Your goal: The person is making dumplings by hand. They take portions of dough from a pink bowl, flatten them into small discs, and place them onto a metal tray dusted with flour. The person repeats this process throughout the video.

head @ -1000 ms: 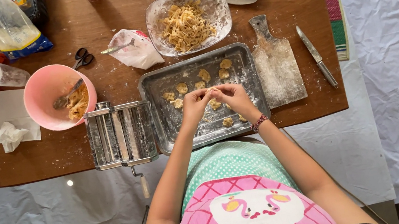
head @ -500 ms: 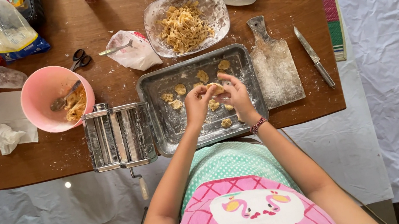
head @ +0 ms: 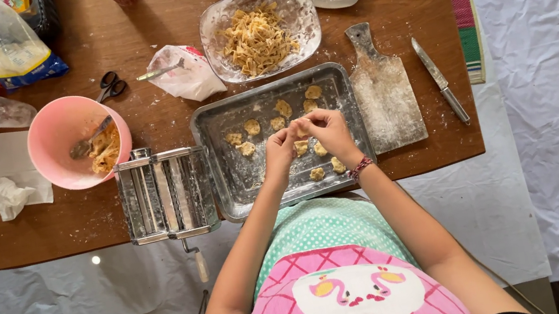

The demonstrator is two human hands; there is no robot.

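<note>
Both hands meet over a floured metal baking tray (head: 216, 126) on a wooden tabletop (head: 151, 36): the left hand (head: 280, 151) and right hand (head: 329, 131) have their fingertips pinched together on one small piece of dough (head: 301, 131), held just above the tray. The fingers are curled close, nearly shut around it. Finished dough pieces (head: 252, 127) lie scattered on the tray beneath and beside the hands. A beaded bracelet (head: 360, 167) circles the right wrist. Just to the left of the left hand stands a metal pasta machine (head: 165, 194), and beyond it a pink bowl (head: 61, 127) with filling and a spoon (head: 89, 140). Past the fingertips sits a clear dish of cut pasta strips (head: 259, 33). To the right of the right hand lie a floured wooden cutting board (head: 384, 93) and, farther out, a knife (head: 441, 80).
</note>
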